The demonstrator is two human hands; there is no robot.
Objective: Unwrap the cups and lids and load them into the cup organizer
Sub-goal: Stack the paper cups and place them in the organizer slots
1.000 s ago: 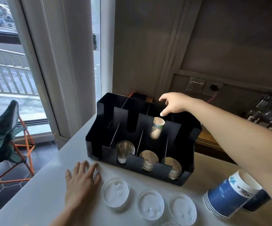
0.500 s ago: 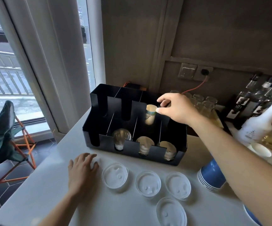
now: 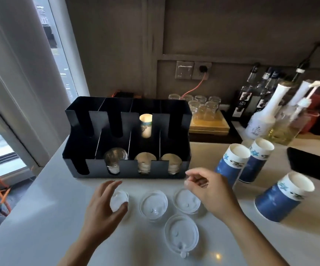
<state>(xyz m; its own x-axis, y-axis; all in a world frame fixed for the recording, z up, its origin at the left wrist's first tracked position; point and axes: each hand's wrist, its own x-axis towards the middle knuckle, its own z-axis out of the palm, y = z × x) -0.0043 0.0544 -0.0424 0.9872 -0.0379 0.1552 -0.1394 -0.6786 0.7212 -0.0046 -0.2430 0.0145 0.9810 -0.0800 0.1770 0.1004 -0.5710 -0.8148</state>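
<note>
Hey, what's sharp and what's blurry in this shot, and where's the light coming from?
Head view: daylight enters from the window on the left, leaving the back wall dim. The organizer and blue cups look fairly sharp. The right hand is motion-blurred at its fingers. A small glare spot sits on the counter. Wide-angle bending curves the edges.

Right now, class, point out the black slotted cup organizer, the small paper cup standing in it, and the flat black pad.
black cup organizer [image 3: 132,170]: head view, front wall.
small paper cup [image 3: 146,125]: head view, side.
black pad [image 3: 306,166]: head view, top face.
</note>
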